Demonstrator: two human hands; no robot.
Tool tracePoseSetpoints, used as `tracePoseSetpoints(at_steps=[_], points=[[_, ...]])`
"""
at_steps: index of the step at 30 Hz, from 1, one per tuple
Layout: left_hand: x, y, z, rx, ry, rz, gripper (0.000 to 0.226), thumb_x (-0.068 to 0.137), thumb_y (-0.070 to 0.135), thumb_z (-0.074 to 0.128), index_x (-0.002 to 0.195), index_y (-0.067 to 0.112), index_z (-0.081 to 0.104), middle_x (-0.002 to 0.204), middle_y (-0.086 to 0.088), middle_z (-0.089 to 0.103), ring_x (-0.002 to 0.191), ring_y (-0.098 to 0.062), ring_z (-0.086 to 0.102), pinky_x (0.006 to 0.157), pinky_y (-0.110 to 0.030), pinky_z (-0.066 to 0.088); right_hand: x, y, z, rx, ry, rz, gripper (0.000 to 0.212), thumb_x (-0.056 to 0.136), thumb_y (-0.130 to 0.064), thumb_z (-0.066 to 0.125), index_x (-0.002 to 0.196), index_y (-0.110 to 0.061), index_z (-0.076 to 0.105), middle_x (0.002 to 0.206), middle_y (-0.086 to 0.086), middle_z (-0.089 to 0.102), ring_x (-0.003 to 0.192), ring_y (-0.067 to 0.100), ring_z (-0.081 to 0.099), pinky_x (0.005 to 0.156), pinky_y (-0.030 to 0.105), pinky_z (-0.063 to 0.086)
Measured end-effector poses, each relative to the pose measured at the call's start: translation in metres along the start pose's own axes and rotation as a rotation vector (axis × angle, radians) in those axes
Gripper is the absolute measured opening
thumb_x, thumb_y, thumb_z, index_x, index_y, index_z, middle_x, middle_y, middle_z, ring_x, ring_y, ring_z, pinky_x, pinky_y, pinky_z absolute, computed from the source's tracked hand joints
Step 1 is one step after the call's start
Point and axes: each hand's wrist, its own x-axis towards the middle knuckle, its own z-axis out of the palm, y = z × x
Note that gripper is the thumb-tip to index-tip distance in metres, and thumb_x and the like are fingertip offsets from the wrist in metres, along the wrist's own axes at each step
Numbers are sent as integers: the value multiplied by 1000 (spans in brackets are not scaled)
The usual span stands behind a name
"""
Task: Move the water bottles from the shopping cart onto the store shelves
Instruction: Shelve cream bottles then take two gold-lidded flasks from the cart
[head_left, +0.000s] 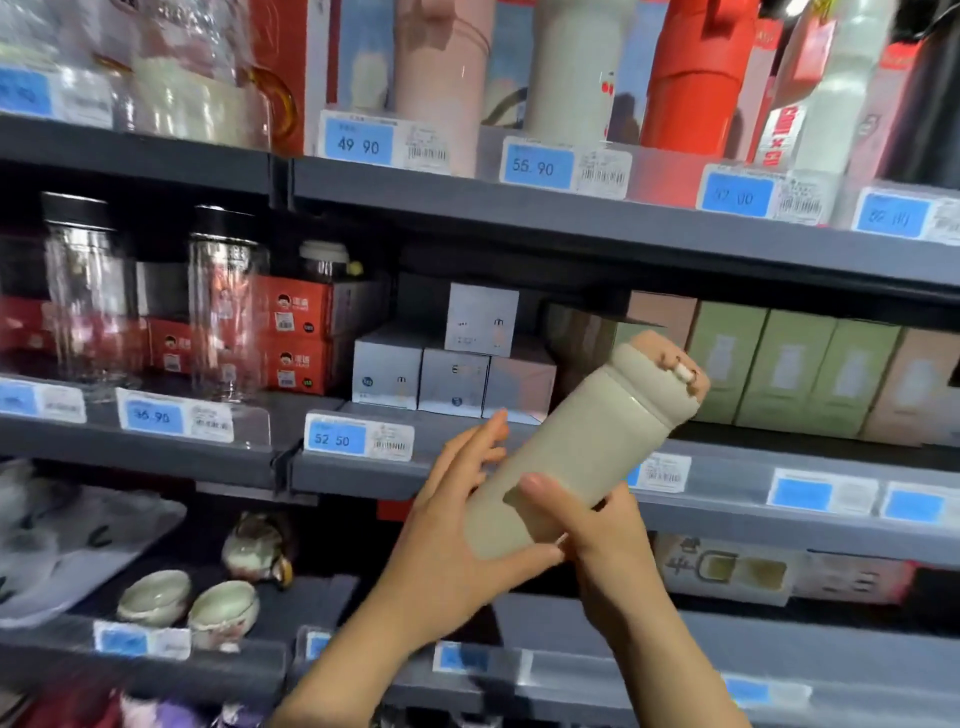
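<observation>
Fingers (491, 441) of the left hand (452, 535) are seen nearly straight, laid along the lower body of the bottle (582, 441), with the palm cupped under its base; the thumb is pressed at the bottom edge. Right hand (587, 525) is wrapped round the lower body from the other side, thumb (540, 486) curled across the front, so a firm grip is held there while the left serves mostly as support. Bottle is carried tilted, cap (670, 371) up and to the right, in the air in front of the middle shelf (467, 467), not yet resting on it. Cap end is pointed toward the gap beside the grey boxes (452, 374) and ahead of the green boxes (789, 369); this is judged to be the intended slot, since matching cartons are stocked there. Two-handed hold at the base is judged to allow the bottle to be swung upright and set down on its foot. Price tag (358, 439) reading 52 50 is noted on the shelf lip just left of the hands. Cart is not in view. Remaining step: bottle to be righted and placed; risk of knocking the stacked boxes is noted.
</observation>
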Motion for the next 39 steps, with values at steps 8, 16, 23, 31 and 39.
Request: tracePoseSetpoints(at_steps=[8,16,23,31,39], points=[[13,-87,-96,816,506,-66,80,81,69,39,144,20,37,150,-8,34,142,-25,20,116,-56,12,47,-22,27,130,199,-139,55,51,-20,87,100,-21,60,83,-14,73,83,5,69,81,26,55],[14,-109,-106,1037,379,-108,77,86,76,15,144,28,34,146,-11,35,143,-28,14,112,-52,5,98,-9,74,-195,-45,-380,58,62,-4,89,108,-17,57,99,-5,70,88,-2,67,75,16,52],[13,-113,-108,1087,378,-71,70,90,72,16,137,27,41,142,-9,36,140,-29,19,110,-51,7,128,-3,84,-597,-255,-322,66,62,-27,88,119,-25,53,105,-13,66,97,3,63,76,24,52],[15,-117,-108,1084,388,-68,71,89,73,16,135,26,44,142,-6,33,142,-27,18,111,-53,9,140,5,95,-772,-325,-245,76,53,-51,80,118,-30,48,112,-8,63,101,12,61,84,41,56],[15,-118,-108,1089,383,-63,72,89,73,16,134,25,45,142,-7,33,141,-29,20,110,-54,10,157,10,105,-629,-311,-33,34,71,-26,84,96,-24,61,101,4,69,96,23,67,74,37,58]])
